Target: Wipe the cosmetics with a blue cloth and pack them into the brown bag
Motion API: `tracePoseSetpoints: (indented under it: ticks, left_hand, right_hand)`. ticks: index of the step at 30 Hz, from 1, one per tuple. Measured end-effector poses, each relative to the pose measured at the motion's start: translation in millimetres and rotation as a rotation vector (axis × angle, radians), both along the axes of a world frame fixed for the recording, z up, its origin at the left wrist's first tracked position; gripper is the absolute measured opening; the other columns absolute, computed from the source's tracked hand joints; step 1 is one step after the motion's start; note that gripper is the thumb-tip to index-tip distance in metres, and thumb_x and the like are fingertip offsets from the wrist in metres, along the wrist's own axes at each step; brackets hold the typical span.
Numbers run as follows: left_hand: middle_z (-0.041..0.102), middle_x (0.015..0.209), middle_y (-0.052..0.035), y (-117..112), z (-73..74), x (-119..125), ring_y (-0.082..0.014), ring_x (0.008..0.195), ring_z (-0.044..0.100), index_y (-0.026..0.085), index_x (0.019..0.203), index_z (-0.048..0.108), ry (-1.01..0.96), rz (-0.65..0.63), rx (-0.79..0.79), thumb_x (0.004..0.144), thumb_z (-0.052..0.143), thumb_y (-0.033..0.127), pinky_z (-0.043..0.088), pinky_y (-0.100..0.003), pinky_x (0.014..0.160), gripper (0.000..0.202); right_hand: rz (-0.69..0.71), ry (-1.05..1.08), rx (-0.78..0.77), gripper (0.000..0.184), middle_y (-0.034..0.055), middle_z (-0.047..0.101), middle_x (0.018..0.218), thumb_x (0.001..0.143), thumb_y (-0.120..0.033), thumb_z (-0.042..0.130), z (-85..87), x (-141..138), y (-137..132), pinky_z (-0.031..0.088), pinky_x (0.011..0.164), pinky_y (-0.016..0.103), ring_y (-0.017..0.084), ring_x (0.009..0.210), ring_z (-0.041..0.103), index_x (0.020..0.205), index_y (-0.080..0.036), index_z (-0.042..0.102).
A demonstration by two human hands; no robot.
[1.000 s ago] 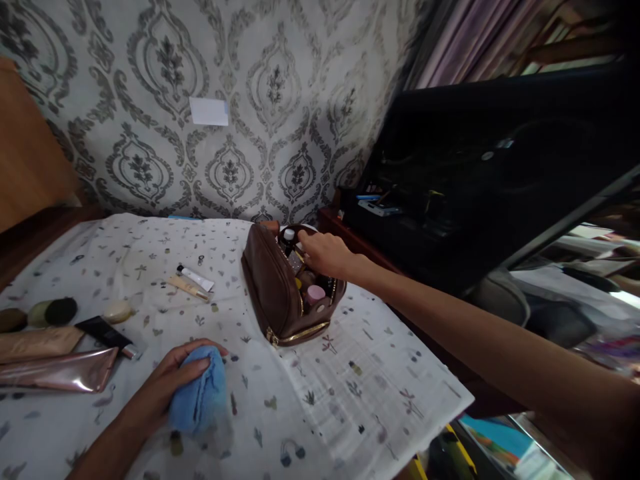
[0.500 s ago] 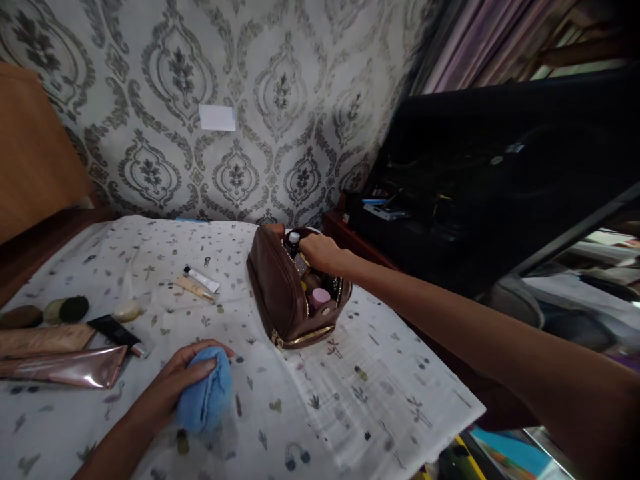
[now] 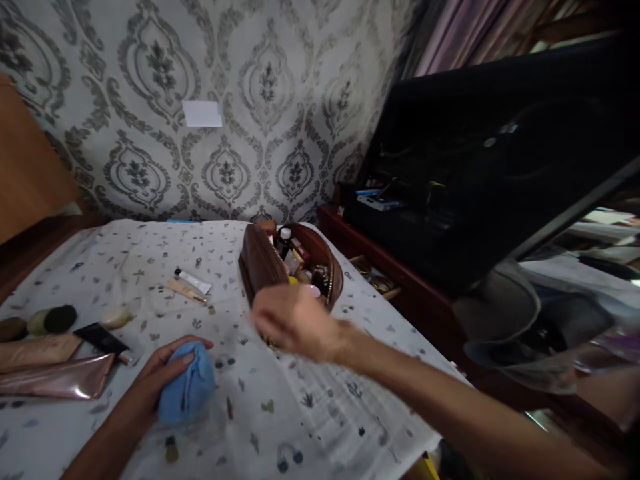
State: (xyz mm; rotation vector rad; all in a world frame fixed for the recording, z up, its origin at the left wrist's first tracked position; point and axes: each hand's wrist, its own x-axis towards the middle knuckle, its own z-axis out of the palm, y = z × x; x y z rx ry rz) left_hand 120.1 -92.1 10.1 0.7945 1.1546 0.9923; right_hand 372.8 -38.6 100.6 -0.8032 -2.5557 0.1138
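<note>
An open brown cosmetics pouch [image 3: 260, 267] lies on a white printed cloth [image 3: 325, 393], with small bottles and a pink-capped jar inside. My right hand [image 3: 295, 323] hangs in front of the pouch, smeared by motion, so I cannot make out its fingers or anything in them. My left hand [image 3: 160, 370] rests on the cloth at lower left with its fingers wrapped round a blue cloth bundle [image 3: 187, 393].
Two small tubes [image 3: 190, 285] lie left of the pouch. Rose-gold tubes [image 3: 55, 377], a black tube [image 3: 103, 338] and round sponges [image 3: 50, 320] sit at the far left. A dark cabinet [image 3: 450, 200] stands at right, a patterned wall behind.
My right hand has left the pouch's opening and swung down and toward me, in front of the pouch. My left hand stays on the blue bundle.
</note>
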Motion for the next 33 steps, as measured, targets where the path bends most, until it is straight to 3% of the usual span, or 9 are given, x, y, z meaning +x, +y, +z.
tracePoseSetpoints:
  ticks: [2, 4, 6, 9, 12, 17, 25, 29, 33]
  left_hand:
    - [0.063, 0.065, 0.0014, 2.0, -4.9, -2.4, -0.0151, 0.058, 0.059, 0.021, 0.096, 0.076, 0.029, 0.062, 0.000, 0.060, 0.088, 0.052, 0.048, -0.021, 0.054, 0.049]
    - [0.066, 0.070, 0.0008, 6.4, -10.2, -6.1, -0.0153, 0.060, 0.062, 0.021, 0.098, 0.075, 0.060, 0.123, 0.004, 0.059, 0.088, 0.054, 0.049, -0.021, 0.056, 0.052]
    - [0.067, 0.072, 0.0006, 11.7, -12.9, -9.3, -0.0159, 0.063, 0.063, 0.021, 0.100, 0.075, 0.090, 0.134, 0.010, 0.057, 0.090, 0.054, 0.051, -0.022, 0.058, 0.056]
    - [0.069, 0.074, -0.0007, 16.6, -11.5, -10.1, -0.0169, 0.067, 0.063, 0.019, 0.099, 0.074, 0.164, 0.122, 0.054, 0.056, 0.090, 0.053, 0.052, -0.022, 0.061, 0.057]
    - [0.072, 0.085, -0.0037, 16.9, -8.6, -6.8, -0.0182, 0.077, 0.064, 0.017, 0.101, 0.074, 0.296, 0.083, 0.186, 0.066, 0.084, 0.051, 0.051, -0.022, 0.067, 0.050]
    - [0.072, 0.098, -0.0064, 16.2, -11.7, -2.4, -0.0246, 0.096, 0.066, 0.017, 0.106, 0.072, 0.560, -0.142, 0.406, 0.082, 0.066, 0.042, 0.051, -0.030, 0.086, 0.035]
    - [0.065, 0.099, -0.0051, 23.7, -19.8, 0.0, -0.0222, 0.093, 0.063, 0.020, 0.113, 0.066, 1.024, -0.080, 0.712, 0.085, 0.049, 0.021, 0.051, -0.035, 0.087, 0.033]
    - [0.062, 0.108, -0.0076, 48.0, -8.8, -4.4, -0.0244, 0.102, 0.061, 0.021, 0.122, 0.062, 1.415, -0.094, 0.745, 0.087, 0.048, 0.017, 0.051, -0.037, 0.091, 0.038]
    - [0.055, 0.126, -0.0141, 78.4, 4.9, -5.3, -0.0290, 0.119, 0.054, 0.018, 0.133, 0.056, 1.757, -0.179, 0.616, 0.092, 0.045, 0.016, 0.053, -0.039, 0.090, 0.043]
  right_hand:
    - [0.189, -0.049, -0.062, 0.029, 0.0025, 0.070, 0.080, 0.102, -0.035, 0.046, -36.5, -18.1, -16.9, 0.036, 0.061, 0.026, 0.014, 0.071, 0.061, 0.084, -0.020, 0.063]
    - [0.240, -0.068, -0.168, 0.028, 0.0012, 0.070, 0.079, 0.101, -0.039, 0.050, -69.0, -35.1, -22.0, 0.031, 0.055, 0.026, 0.014, 0.066, 0.059, 0.084, -0.020, 0.062]
    - [0.197, 0.006, -0.349, 0.022, -0.0004, 0.069, 0.078, 0.098, -0.040, 0.056, -92.5, -47.9, -18.7, 0.033, 0.056, 0.024, 0.013, 0.066, 0.059, 0.090, -0.020, 0.062]
    - [0.088, 0.265, -0.643, 0.011, -0.0037, 0.064, 0.074, 0.093, -0.031, 0.062, -111.2, -57.6, -10.5, 0.038, 0.060, 0.021, 0.012, 0.066, 0.058, 0.092, -0.020, 0.060]
    - [0.058, 0.459, -0.797, 0.005, -0.0055, 0.057, 0.068, 0.090, -0.021, 0.058, -118.2, -59.6, -7.0, 0.037, 0.060, 0.020, 0.011, 0.063, 0.053, 0.085, -0.020, 0.057]
    - [0.112, 0.497, -0.786, 0.011, -0.0057, 0.054, 0.066, 0.083, -0.011, 0.052, -123.2, -59.4, -7.0, 0.034, 0.061, 0.021, 0.010, 0.060, 0.048, 0.078, -0.021, 0.052]
    - [0.143, 0.501, -0.796, 0.010, -0.0053, 0.054, 0.061, 0.090, -0.022, 0.051, -127.6, -62.0, -8.9, 0.032, 0.057, 0.022, 0.011, 0.056, 0.049, 0.081, -0.020, 0.054]
    - [0.151, 0.490, -0.774, 0.009, -0.0048, 0.054, 0.061, 0.089, -0.020, 0.050, -127.0, -62.5, -9.1, 0.032, 0.058, 0.022, 0.011, 0.056, 0.049, 0.083, -0.020, 0.057]
    - [0.156, 0.487, -0.749, 0.012, -0.0049, 0.050, 0.060, 0.090, -0.023, 0.050, -126.3, -62.4, -9.5, 0.032, 0.057, 0.022, 0.011, 0.056, 0.046, 0.082, -0.019, 0.057]
